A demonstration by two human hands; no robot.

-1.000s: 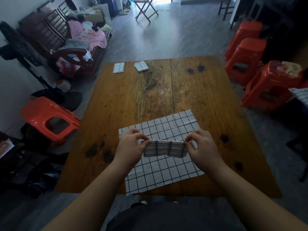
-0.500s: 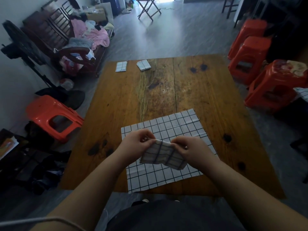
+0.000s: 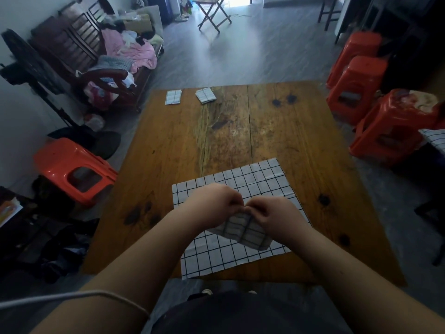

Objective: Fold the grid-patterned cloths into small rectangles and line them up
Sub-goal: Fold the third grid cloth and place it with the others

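A small folded grid-patterned cloth [image 3: 243, 231] hangs in the air between my two hands, doubled over on itself. My left hand [image 3: 212, 203] and my right hand [image 3: 272, 213] meet at its upper edge, and both pinch it there with curled fingers. Below them a larger grid-patterned cloth [image 3: 260, 179] lies spread flat on the near part of the wooden table [image 3: 240, 131]. At the table's far left edge lie two small folded grid cloths side by side, one [image 3: 173, 97] on the left and one [image 3: 206, 95] to its right, slightly turned.
Red plastic stools stand to the right [image 3: 356, 92] and to the left [image 3: 72, 169] of the table. A wooden bench [image 3: 101, 54] piled with clothes is at the far left. Another grid cloth [image 3: 435, 138] shows at the right edge.
My hands have come together from about a cloth's width apart, so the held strip is now folded in half and hangs lower and to the right.
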